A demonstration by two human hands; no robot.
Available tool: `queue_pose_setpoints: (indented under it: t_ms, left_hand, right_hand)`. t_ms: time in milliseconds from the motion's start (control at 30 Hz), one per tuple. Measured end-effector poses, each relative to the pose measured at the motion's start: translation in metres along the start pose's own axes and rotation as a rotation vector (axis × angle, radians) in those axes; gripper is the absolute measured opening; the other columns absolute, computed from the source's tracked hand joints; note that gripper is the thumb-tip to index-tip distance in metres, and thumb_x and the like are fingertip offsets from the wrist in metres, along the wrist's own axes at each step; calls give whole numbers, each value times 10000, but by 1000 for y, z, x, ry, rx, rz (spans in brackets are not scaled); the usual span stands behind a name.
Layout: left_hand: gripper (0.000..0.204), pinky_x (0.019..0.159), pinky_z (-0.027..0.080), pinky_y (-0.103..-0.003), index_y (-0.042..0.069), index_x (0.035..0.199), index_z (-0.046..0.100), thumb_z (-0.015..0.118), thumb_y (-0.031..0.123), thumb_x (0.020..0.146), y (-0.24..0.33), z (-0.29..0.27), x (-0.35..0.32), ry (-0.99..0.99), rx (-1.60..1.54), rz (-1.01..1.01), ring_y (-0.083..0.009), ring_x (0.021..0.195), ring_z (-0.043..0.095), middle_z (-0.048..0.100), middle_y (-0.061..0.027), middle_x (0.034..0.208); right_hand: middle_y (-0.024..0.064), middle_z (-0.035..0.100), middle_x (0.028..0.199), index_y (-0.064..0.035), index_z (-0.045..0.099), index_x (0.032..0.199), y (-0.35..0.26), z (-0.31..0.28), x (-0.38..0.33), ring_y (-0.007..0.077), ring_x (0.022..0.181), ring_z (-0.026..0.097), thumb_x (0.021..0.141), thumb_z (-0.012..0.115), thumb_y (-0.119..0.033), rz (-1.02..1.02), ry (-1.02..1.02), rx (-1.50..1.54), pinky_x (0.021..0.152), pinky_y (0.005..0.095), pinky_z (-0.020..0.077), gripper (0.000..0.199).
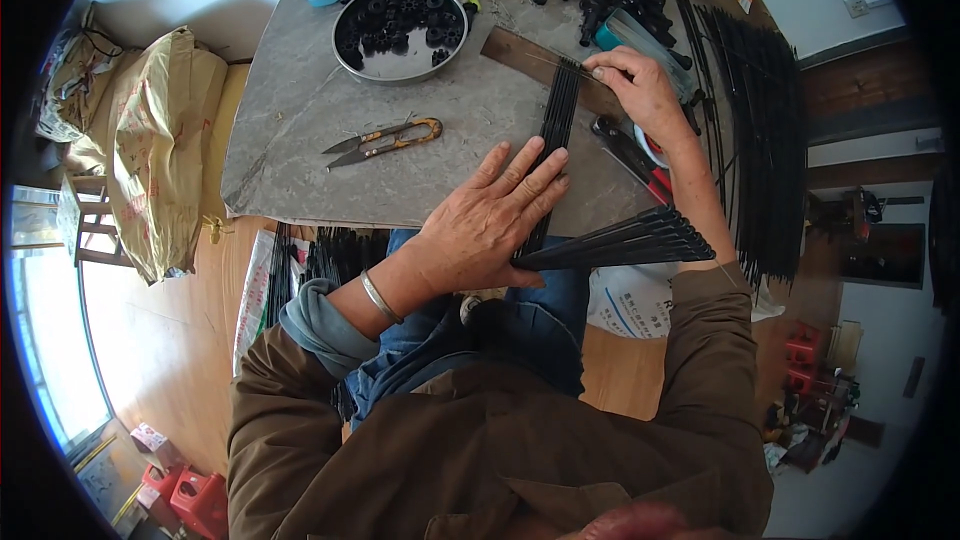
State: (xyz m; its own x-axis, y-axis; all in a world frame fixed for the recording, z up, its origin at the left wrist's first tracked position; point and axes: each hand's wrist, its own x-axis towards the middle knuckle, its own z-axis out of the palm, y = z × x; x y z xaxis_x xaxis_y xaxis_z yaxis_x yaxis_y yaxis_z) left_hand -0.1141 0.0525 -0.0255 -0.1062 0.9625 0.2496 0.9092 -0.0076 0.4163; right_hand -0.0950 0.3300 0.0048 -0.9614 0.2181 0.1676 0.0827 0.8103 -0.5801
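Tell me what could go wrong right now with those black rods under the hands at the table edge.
1. The left hand presses flat on the black rods while their near ends fan past the table edge; they could splay further or slide off.
2. The right hand pinches only the far tips against the ruler, so alignment may slip.
3. The thread snips lie open-pointed near the left hand; a sweep could catch them.

A bundle of thin black rods [556,130] is laid flat on the grey table, running from the far ruler towards the near edge. The near ends are fanned out rightwards past the table edge.
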Motion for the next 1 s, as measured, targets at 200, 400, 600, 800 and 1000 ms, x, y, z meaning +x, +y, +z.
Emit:
queue_pose_setpoints:
  t_ms: [200, 400, 600, 800, 1000]
  left_hand:
    - [1019, 1166, 114, -471, 17, 1407, 355, 743, 564, 639, 0, 0, 0, 1, 1, -1, -333, 1431, 148, 215, -171, 1525]
    - [1025, 1168, 110, -471, 18, 1410, 348, 741, 570, 641, 0, 0, 1, -6, 14, 1, -332, 1432, 146, 211, -172, 1526]
    - [1017, 1165, 120, -473, 16, 1408, 350, 742, 563, 646, 0, -1, 1, -5, 14, -1, -335, 1430, 150, 221, -175, 1522]
    - [1013, 1163, 128, -481, 13, 1404, 352, 748, 554, 644, 0, 1, 0, 6, 11, -3, -335, 1430, 150, 216, -172, 1524]
    - [1017, 1159, 136, -482, 13, 1406, 349, 746, 559, 645, 0, 0, 1, -13, 18, -6, -335, 1431, 148, 213, -170, 1526]
  right_hand:
    - [62, 630, 882, 0, 673, 982, 0, 2, 1, 166, 855, 600, 866, 589, -55, -7, 9, -20, 784, 270, 449, 153]
    - [59, 630, 883, -1, 671, 982, 6, 2, 1, 164, 855, 601, 866, 585, -51, -23, 18, 25, 781, 271, 449, 153]
    - [56, 636, 828, 2, 656, 973, 4, 13, 3, 145, 781, 592, 876, 597, -90, -10, 95, -10, 730, 271, 458, 146]
    - [51, 617, 750, 10, 623, 918, 3, 23, 1, 121, 703, 558, 889, 606, -125, 130, 183, -40, 673, 266, 455, 139]
    - [37, 596, 738, 15, 606, 897, 8, 22, 6, 96, 709, 536, 896, 601, -124, -3, 155, 94, 670, 257, 447, 139]
